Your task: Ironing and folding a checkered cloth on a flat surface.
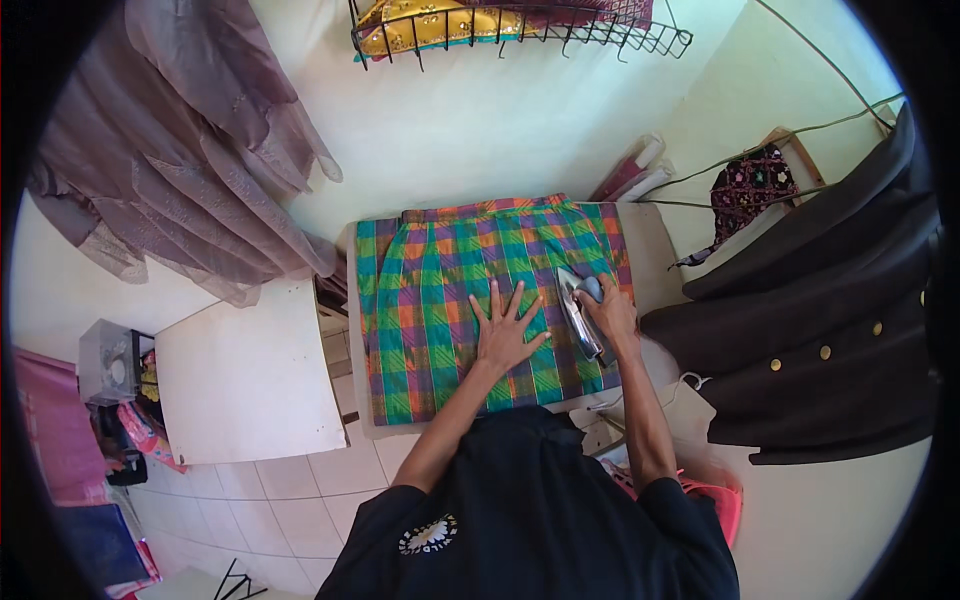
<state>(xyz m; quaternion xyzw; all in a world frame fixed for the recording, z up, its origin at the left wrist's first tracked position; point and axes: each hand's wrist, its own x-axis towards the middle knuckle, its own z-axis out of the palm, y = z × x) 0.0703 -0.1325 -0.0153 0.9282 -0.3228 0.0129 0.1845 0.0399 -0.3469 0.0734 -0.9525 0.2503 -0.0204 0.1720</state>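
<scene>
A plaid skirt (440, 290) in green, orange and purple lies spread on the ironing table, over a cloth of similar plaid (376, 250). My left hand (507, 335) rests flat on the skirt's middle with the fingers spread. Just to its right, my right hand (610, 310) is wrapped round the handle of a clothes iron (577, 318). The iron's tip points away from me, and its body sits on the skirt's right part. A pale cord (692, 380) shows below my right forearm.
A white tabletop (245, 385) stands to the left. A dark buttoned coat (820, 330) hangs close on the right, a mauve dress (190, 130) at the far left. Above the table is a black wire rack (530, 25) with folded fabric. A pink basket (728, 505) stands near my right elbow.
</scene>
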